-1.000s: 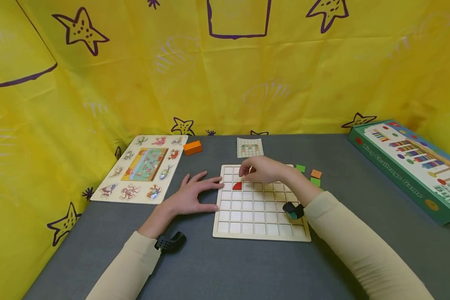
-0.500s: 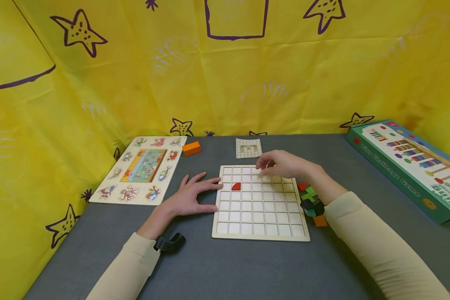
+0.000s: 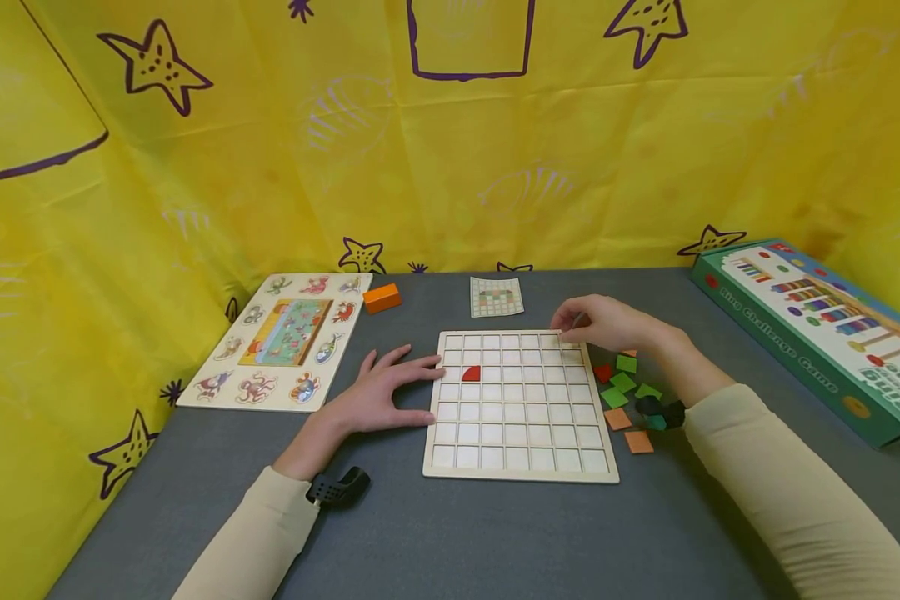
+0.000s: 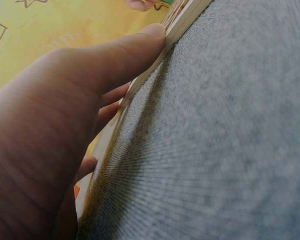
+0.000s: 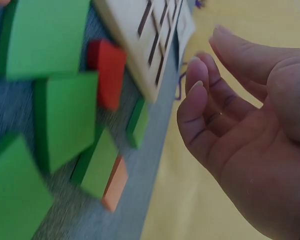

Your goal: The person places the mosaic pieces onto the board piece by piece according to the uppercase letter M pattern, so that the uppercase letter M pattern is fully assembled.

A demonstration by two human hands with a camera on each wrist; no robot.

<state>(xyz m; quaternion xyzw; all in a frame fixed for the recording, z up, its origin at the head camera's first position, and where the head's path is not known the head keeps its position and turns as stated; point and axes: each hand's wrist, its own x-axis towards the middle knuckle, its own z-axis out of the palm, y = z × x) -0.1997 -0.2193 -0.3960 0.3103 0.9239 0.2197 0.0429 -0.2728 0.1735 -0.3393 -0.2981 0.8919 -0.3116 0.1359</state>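
A pale wooden grid board (image 3: 518,458) lies on the grey table, with one red quarter-round tile (image 3: 471,374) in a cell at its upper left. My left hand (image 3: 381,392) rests at the board's left side, fingers spread, with thumb and fingertips on the edge. In the left wrist view the thumb (image 4: 135,52) lies along that wooden edge. My right hand (image 3: 607,322) is over the board's far right corner, its fingers loosely bent. The right wrist view shows a gap between thumb and fingers, and nothing held. Green tiles (image 5: 65,120) and a red tile (image 5: 110,75) lie below that hand.
Loose green and orange tiles (image 3: 639,442) lie right of the board. A small pattern card (image 3: 497,297) lies behind it. Leftward are an orange block (image 3: 382,298) and a sea-animal puzzle board (image 3: 217,358); a green game box (image 3: 795,350) is at far right. Yellow cloth (image 3: 450,167) hangs behind.
My right hand has moved rightward across the board's far side, from near the red tile to the far right corner, uncovering cells and loose tiles. The left hand has stayed in place.
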